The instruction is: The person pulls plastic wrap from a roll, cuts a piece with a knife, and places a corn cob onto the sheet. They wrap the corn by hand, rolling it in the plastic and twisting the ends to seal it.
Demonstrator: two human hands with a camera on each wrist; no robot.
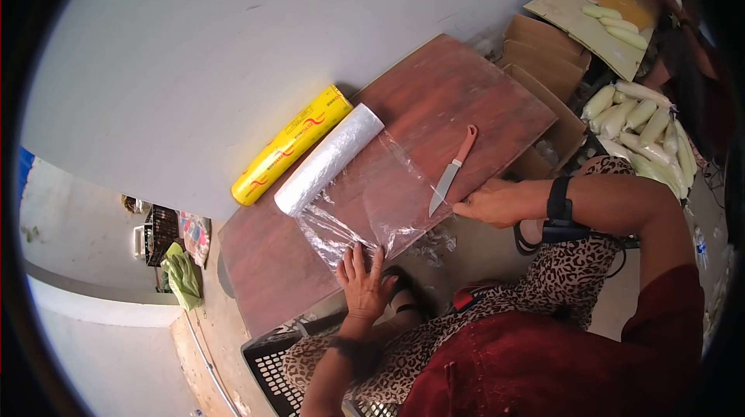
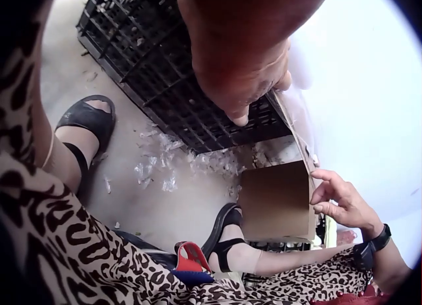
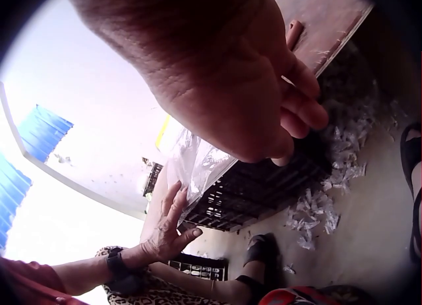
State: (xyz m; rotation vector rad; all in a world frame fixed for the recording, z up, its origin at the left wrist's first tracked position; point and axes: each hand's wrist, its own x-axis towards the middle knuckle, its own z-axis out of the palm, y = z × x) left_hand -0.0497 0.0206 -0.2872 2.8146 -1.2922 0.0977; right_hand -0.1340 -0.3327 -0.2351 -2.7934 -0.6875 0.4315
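Note:
A white roll of clear film (image 1: 330, 159) lies on the reddish-brown board, its loose sheet (image 1: 400, 196) drawn toward the person. The left hand (image 1: 363, 286) rests with fingers spread on the sheet's near edge. At the sheet's right corner, the right hand (image 1: 493, 202) pinches the film between thumb and fingers. A knife (image 1: 454, 171) with an orange-brown handle lies beside the sheet, blade toward the person. Behind the roll is a yellow printed roll (image 1: 291, 145). The left wrist view shows the right hand (image 2: 344, 203) with bent fingers; the right wrist view shows the left hand (image 3: 163, 236) at the film.
The board (image 1: 272, 277) stands over a black crate (image 2: 158, 61). Open cardboard boxes (image 1: 543, 64) and a pile of wrapped pale green vegetables (image 1: 640, 126) are at the right. Film scraps (image 3: 316, 216) litter the floor. A wall (image 1: 194, 52) runs behind the board.

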